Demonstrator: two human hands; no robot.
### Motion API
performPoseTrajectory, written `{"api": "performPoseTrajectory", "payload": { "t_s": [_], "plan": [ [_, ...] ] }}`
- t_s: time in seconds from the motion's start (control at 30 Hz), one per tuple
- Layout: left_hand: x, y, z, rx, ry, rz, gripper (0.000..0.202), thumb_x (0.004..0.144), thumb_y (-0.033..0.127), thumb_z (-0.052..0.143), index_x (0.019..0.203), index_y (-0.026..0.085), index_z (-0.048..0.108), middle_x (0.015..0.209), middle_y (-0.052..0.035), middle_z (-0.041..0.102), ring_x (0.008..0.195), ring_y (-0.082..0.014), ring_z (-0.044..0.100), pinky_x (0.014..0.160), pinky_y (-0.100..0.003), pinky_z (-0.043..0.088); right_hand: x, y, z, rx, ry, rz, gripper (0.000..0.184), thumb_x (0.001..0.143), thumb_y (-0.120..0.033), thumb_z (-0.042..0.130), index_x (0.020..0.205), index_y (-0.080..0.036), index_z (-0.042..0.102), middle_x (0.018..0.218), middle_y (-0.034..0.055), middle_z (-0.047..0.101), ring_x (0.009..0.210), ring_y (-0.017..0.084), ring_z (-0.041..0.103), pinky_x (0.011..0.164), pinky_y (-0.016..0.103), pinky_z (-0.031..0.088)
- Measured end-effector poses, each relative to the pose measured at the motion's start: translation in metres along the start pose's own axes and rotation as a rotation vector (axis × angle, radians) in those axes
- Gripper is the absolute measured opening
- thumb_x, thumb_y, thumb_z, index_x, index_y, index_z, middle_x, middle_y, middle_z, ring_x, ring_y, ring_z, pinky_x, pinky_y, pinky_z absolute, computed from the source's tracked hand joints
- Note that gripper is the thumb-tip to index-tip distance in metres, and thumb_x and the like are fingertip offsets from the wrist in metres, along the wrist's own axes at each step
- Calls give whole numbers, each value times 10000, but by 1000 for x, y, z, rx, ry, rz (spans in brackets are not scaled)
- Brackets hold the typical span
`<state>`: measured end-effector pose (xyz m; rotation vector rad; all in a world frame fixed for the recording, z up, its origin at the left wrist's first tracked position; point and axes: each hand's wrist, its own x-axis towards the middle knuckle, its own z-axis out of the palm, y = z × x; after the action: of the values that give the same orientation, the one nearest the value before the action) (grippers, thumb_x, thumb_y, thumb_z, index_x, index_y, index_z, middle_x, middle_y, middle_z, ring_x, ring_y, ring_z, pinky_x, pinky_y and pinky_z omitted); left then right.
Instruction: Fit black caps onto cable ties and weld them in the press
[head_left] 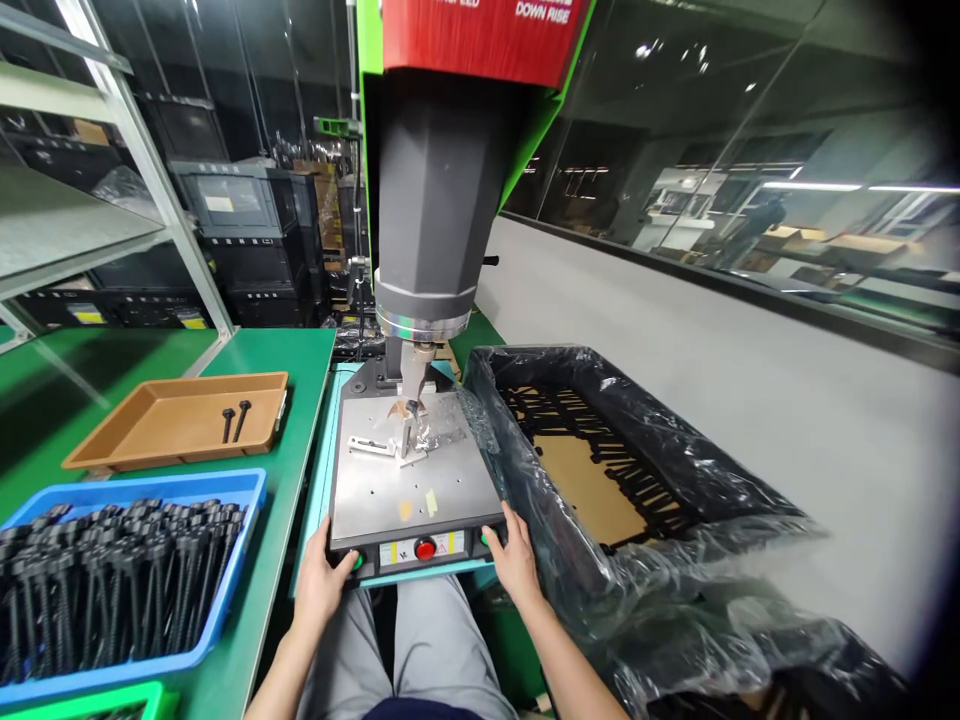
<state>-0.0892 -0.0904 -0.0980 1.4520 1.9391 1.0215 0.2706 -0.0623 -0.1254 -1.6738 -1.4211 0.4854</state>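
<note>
My left hand (pixel 321 582) rests at the front left corner of the machine base, its thumb on a green button (pixel 358 560). At the opposite corner, my right hand (pixel 514 553) has its thumb on the other green button (pixel 485 537). Both hands hold nothing, with thumb and fingers apart. Between them is a red button (pixel 425 548) on the front panel. On the metal plate (pixel 375 515), a small fixture (pixel 406 440) carries a black piece (pixel 412 408), directly under the tip of the press horn (pixel 415 370). Whether the tip touches it I cannot tell.
To the left, a blue tray (pixel 251 490) holds many black bolt-like parts, and a brown tray (pixel 172 410) holds two. A plastic-lined bin (pixel 517 480) with black parts and cardboard stands right. The machine head (pixel 442 190) hangs above the plate.
</note>
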Motion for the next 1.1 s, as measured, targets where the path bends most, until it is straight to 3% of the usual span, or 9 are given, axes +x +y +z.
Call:
{"api": "performPoseTrajectory", "payload": {
  "t_s": [0.2, 0.57, 0.93, 1.1],
  "plan": [
    [2, -14, -4, 54, -68, 100, 690, 800, 400, 556, 1424, 200, 339, 1415, -121, 461, 1299, -279, 445, 1079, -434, 357, -2, 15, -5, 2, -127, -49, 626, 858, -389, 499, 1438, -222, 331, 1438, 109, 361, 1321, 282, 377, 1091, 441, 318],
    [2, -26, 2, 111, -49, 156, 733, 806, 433, 559, 1454, 220, 288, 1432, -127, 435, 1316, -284, 425, 1080, -444, 363, -3, 12, -6, 51, -129, -19, 658, 829, -366, 539, 1441, -245, 332, 1458, 94, 353, 1344, 269, 352, 1109, 436, 289],
    [0, -19, 1, 82, -28, 116, 723, 792, 442, 570, 1437, 221, 328, 1430, -111, 436, 1314, -290, 425, 1090, -444, 355, -5, 11, -3, 42, -126, 31, 725, 822, -419, 550, 1468, -230, 279, 1480, 106, 322, 1363, 272, 321, 1110, 439, 280],
    [3, -4, -3, 41, 29, 66, 629, 767, 482, 578, 1313, 184, 487, 1330, -131, 520, 1264, -303, 477, 1073, -456, 376, -4, 10, -4, 74, -108, 47, 723, 801, -414, 582, 1453, -250, 316, 1466, 92, 352, 1348, 268, 349, 1111, 427, 285]
  ]
}}
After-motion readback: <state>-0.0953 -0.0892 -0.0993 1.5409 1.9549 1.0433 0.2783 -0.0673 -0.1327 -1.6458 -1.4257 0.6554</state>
